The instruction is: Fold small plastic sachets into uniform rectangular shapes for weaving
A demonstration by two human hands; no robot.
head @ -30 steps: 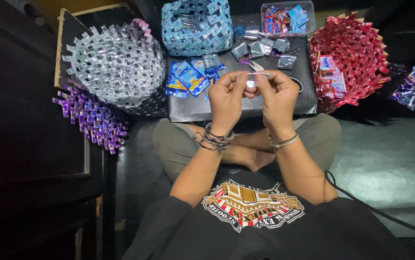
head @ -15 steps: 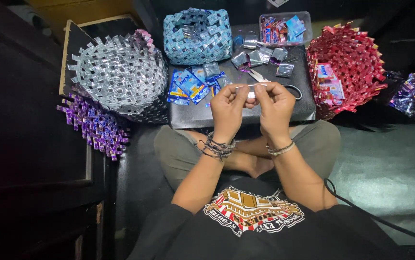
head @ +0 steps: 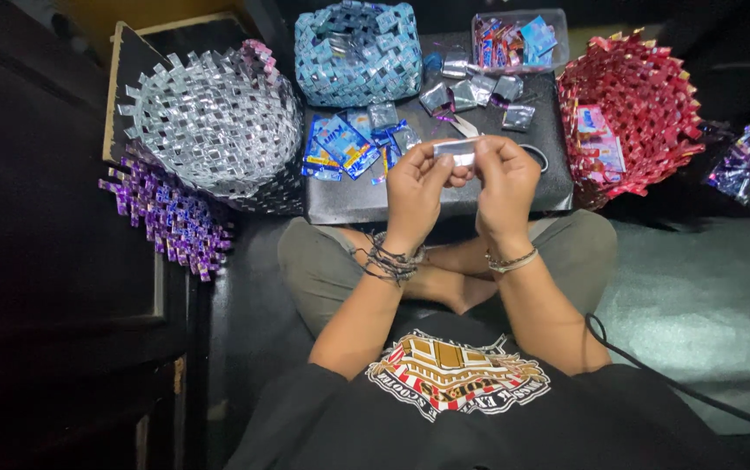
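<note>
I sit cross-legged and hold a small silver foil strip (head: 456,150) up between both hands. My left hand (head: 416,193) pinches its left end and my right hand (head: 504,184) pinches its right end, fingers curled around it. Both hands hover over a low dark tray-table (head: 340,196) at my knees. On that surface lie blue wrappers (head: 340,144) and several flattened silver foil pieces (head: 479,91).
Woven wrapper baskets ring the table: a silver one (head: 214,122) at left, a blue one (head: 357,52) behind, a red one (head: 627,117) at right. A purple woven piece (head: 166,213) lies lower left, a clear box of wrappers (head: 514,39) at back, a purple foil bundle (head: 745,165) far right.
My hands stay together on the foil strip, working it between the fingertips. The view has shifted slightly; nothing on the table has moved.
</note>
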